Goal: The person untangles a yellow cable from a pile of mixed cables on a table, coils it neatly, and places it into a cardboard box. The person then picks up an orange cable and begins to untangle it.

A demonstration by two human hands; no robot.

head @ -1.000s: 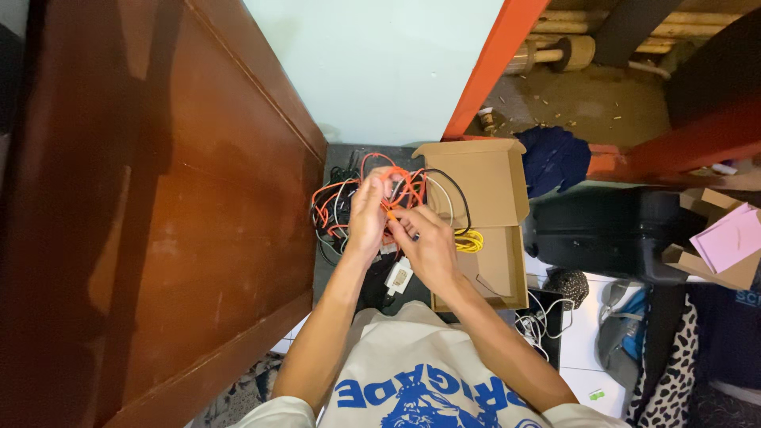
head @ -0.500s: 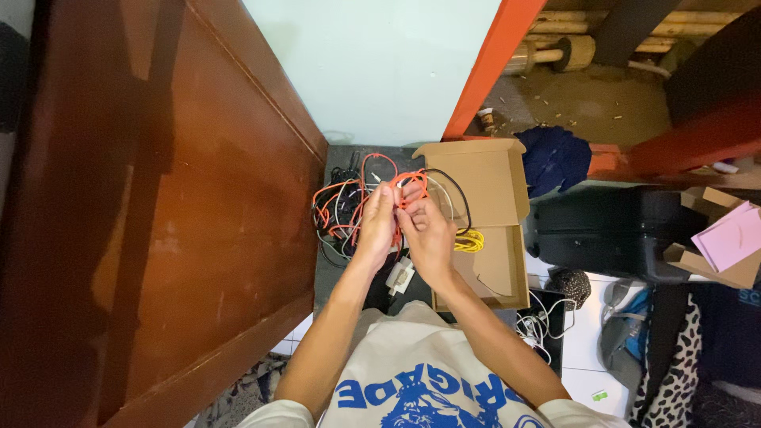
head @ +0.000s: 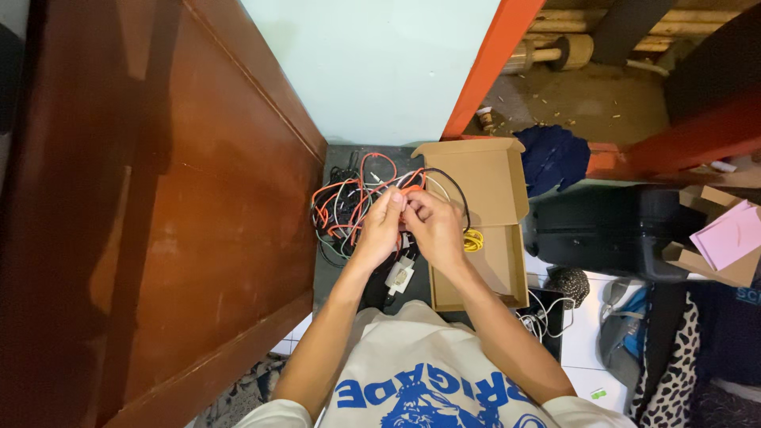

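Shifted slightly since a moment ago, fingertips drawn closer together over the tangle. Left hand [head: 380, 230] and right hand [head: 432, 230] both pinched on the orange cable [head: 411, 189], held just above the heap of tangled cables [head: 342, 210] on the dark mat [head: 337, 269]. Beside the right hand, open cardboard box [head: 483, 230] with yellow cable [head: 473, 238] inside; white charger [head: 399, 275] hanging below the wrists

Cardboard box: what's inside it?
The open cardboard box shows a yellow cable coil at its left edge and bare brown floor. The right hand and forearm cover the left part, so anything under them is hidden.
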